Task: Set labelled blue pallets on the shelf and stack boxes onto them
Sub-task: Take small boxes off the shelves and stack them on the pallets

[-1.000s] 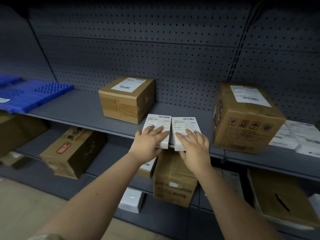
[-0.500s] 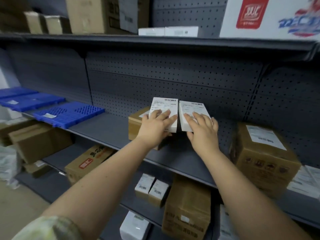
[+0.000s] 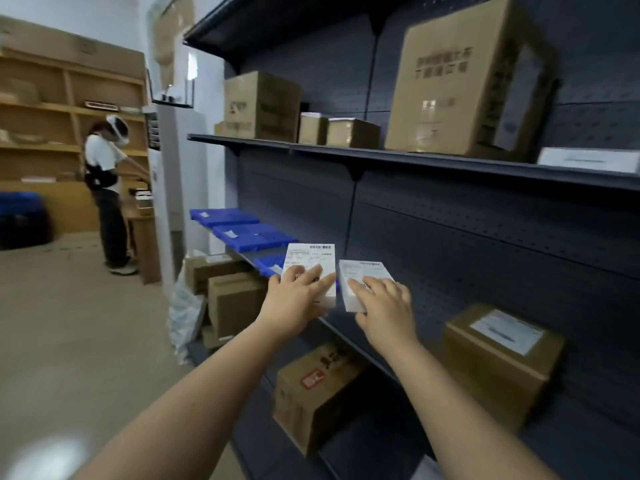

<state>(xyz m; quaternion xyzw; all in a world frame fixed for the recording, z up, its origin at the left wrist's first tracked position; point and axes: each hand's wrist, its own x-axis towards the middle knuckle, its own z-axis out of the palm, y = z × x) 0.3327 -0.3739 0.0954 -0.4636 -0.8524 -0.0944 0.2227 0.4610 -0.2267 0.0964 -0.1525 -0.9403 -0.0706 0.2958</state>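
My left hand (image 3: 298,303) holds a small white labelled box (image 3: 310,263), fingers spread over its top. Beside it, my right hand (image 3: 386,310) holds a second white labelled box (image 3: 360,273). Both boxes hang in the air over the front edge of the grey middle shelf (image 3: 349,336). Three blue pallets with white labels lie in a row on that shelf further left: the far one (image 3: 223,216), the middle one (image 3: 252,235), and the nearest one (image 3: 270,263), which the left box partly hides.
A brown labelled carton (image 3: 498,362) sits on the middle shelf at right. Several cartons (image 3: 464,77) stand on the upper shelf, more cartons (image 3: 311,393) on the lower shelf and floor. A person (image 3: 107,192) stands at wooden shelving far left.
My view has swung left and both hands have carried the two white boxes leftward along the shelf, toward the blue pallets. The brown carton now lies to the right of my hands.
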